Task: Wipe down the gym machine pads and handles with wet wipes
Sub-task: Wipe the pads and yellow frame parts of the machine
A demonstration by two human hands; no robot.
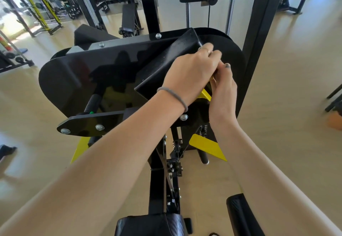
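Observation:
The black and yellow gym machine [77, 80] fills the middle of the view. An angled black panel [166, 63] rises across its top toward the right. My left hand [192, 71] lies over the panel's right end, and its fingers curl over the upper corner. My right hand [223, 89] is just right of it, thumb up, fingers tucked in against the left hand's fingertips behind the panel's edge. No wet wipe shows; whatever sits between the fingers is hidden. A black seat pad [151, 224] lies at the bottom, with a second pad [242, 215] at lower right.
A short black handle [203, 157] with a yellow plate [207, 146] hangs below my right wrist. The weight stack's guide rods [229, 13] and a black upright [259, 19] stand behind. A bench [129, 17] and racks [42, 4] stand far left on the pale floor.

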